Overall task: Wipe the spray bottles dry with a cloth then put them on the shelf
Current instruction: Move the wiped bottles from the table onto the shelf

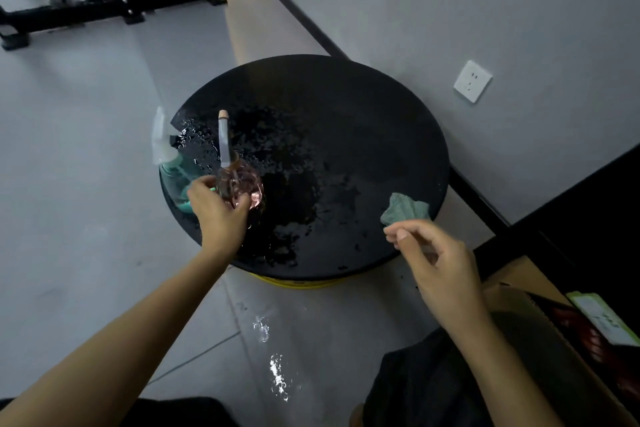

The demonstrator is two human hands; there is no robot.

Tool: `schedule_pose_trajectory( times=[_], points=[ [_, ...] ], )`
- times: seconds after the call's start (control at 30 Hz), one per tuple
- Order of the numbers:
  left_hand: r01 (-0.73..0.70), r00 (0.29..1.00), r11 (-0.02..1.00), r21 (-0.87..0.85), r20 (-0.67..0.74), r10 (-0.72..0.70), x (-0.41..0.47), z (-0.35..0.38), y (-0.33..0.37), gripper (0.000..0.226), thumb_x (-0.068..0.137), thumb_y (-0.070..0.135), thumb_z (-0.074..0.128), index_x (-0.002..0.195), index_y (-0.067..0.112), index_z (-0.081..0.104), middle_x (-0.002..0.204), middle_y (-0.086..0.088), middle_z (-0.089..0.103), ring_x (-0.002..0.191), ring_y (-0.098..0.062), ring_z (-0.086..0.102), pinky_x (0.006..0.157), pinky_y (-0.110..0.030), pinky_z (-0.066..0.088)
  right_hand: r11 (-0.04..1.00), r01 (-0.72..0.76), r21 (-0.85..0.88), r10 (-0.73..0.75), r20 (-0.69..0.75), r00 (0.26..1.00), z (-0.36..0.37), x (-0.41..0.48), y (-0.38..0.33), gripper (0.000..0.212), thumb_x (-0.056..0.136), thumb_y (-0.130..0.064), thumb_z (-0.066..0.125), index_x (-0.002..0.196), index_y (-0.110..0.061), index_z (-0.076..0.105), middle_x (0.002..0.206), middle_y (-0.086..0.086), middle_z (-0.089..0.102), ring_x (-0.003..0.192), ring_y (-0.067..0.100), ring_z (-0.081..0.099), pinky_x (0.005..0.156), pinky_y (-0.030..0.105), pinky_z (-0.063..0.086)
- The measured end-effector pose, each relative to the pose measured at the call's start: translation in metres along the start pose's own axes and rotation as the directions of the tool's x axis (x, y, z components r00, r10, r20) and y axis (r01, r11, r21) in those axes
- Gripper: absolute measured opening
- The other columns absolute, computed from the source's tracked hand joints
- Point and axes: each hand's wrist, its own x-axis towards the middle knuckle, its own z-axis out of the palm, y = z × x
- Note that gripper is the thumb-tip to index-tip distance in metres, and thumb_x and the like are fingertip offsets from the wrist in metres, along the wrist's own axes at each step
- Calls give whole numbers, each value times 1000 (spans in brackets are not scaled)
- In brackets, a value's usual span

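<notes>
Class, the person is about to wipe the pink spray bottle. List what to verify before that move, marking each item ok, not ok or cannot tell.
1. Left hand grips the pink spray bottle: ok.
2. Right hand has hold of the cloth: cannot tell; its fingertips are at the cloth's near edge.
3. Teal spray bottle stands safely: not ok, it is at the table's left rim.
4. Table is dry enough to set bottles down: not ok, wet.
5. Shelf has room: cannot tell, not clearly in view.
</notes>
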Motion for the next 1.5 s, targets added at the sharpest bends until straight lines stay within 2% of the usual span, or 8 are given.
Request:
schedule_pose_trajectory(
  times=[0.07, 0.17, 0.33, 0.57, 0.97, 1.13, 1.2, 1.5],
  points=[
    [-28, 999, 1000, 4, 41, 27, 13, 1, 0, 63, 82, 18, 73, 132, 2, 37, 130, -14, 45, 121, -27, 47, 107, -37, 39, 1000, -3, -10, 3, 9, 1000, 5, 0, 2, 23, 93, -13, 56, 89, -32, 68, 88, -19, 69, 79, 13, 66, 71, 38, 52],
    [-116, 979, 993, -25, 166, 118, 32, 3, -1, 71, 80, 14, 76, 138, 9, 34, 128, -2, 49, 114, -12, 50, 98, -25, 38, 999, -12, -35, 13, 28, 1000, 10, -2, 5, 23, 94, -12, 56, 89, -31, 69, 88, -18, 69, 76, 23, 66, 69, 40, 51],
    [-116, 953, 993, 15, 282, 107, 59, 9, -18, 73, 68, 20, 85, 127, 16, 42, 122, -9, 56, 112, -25, 58, 98, -43, 48, 998, -28, -55, 30, 31, 999, 13, -2, 9, 21, 94, -16, 55, 88, -31, 69, 89, -16, 70, 83, 9, 66, 72, 32, 52],
    [-161, 884, 984, 80, 455, 108, 79, 8, -29, 83, 57, 11, 91, 125, 17, 44, 121, -8, 58, 107, -25, 60, 94, -43, 50, 996, -69, -57, 71, 29, 997, 8, -6, 13, 25, 94, -9, 55, 89, -29, 69, 90, -16, 70, 89, 5, 66, 75, 34, 53],
    [-186, 950, 982, 31, 261, 172, 35, 23, -14, 78, 54, 16, 93, 122, 14, 53, 118, -15, 52, 102, -24, 56, 98, -46, 47, 998, -57, -40, 56, -20, 998, -27, -20, 5, 22, 95, -11, 53, 91, -27, 68, 92, -14, 69, 91, 1, 64, 77, 23, 53],
    [-344, 850, 932, -113, 383, 360, -4, 17, 35, 83, 47, 45, 88, 121, 44, 51, 113, -1, 45, 107, -25, 57, 95, -47, 51, 996, -65, -54, 61, -73, 995, -59, -30, 14, 19, 92, -32, 50, 95, -28, 69, 94, -14, 69, 93, 6, 65, 77, 32, 54],
    [-364, 803, 911, -192, 431, 412, -25, 17, 61, 76, 44, 51, 85, 111, 60, 49, 113, -3, 46, 106, -22, 59, 92, -44, 53, 996, -74, -52, 68, -99, 993, -73, -36, 17, 17, 95, -23, 52, 96, -25, 69, 94, -13, 70, 93, 5, 65, 78, 26, 53],
    [-473, 540, 793, -383, 585, 605, -122, 41, 164, 74, 47, 47, 84, 114, 35, 55, 106, -1, 53, 97, -12, 61, 87, -33, 55, 993, -119, -20, 109, -263, 958, -149, -76, 19, 21, 94, -12, 52, 92, -23, 70, 92, -14, 69, 93, -4, 63, 77, 9, 46]
  ],
)
